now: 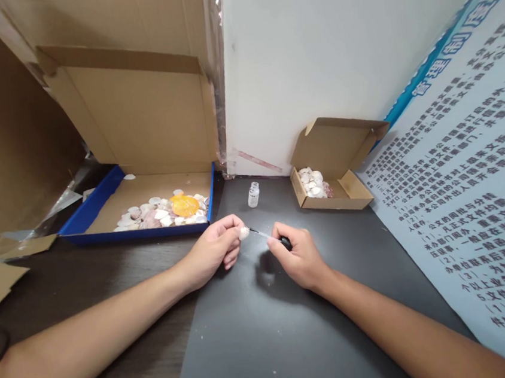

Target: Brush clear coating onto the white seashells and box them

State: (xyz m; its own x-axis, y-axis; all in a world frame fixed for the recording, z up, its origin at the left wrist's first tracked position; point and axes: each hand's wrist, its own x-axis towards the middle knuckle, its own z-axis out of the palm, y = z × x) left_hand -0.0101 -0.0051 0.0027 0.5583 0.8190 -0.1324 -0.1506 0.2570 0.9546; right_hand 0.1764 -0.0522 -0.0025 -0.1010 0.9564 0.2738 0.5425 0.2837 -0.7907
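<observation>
My left hand (216, 250) pinches a small white shell (243, 232) between thumb and fingers, just above the dark mat (267, 326). My right hand (298, 256) is closed on a thin brush with a black cap (285, 242). The brush's tip touches the shell. A small clear bottle (253, 194) stands open on the mat just beyond both hands.
A large blue-edged cardboard box (101, 205) with several shells and an orange one (184, 206) lies at the back left. At the back right sits a small cardboard box (326, 202) holding several shells. A printed sheet (476, 213) lies on the right, and a white wall stands behind.
</observation>
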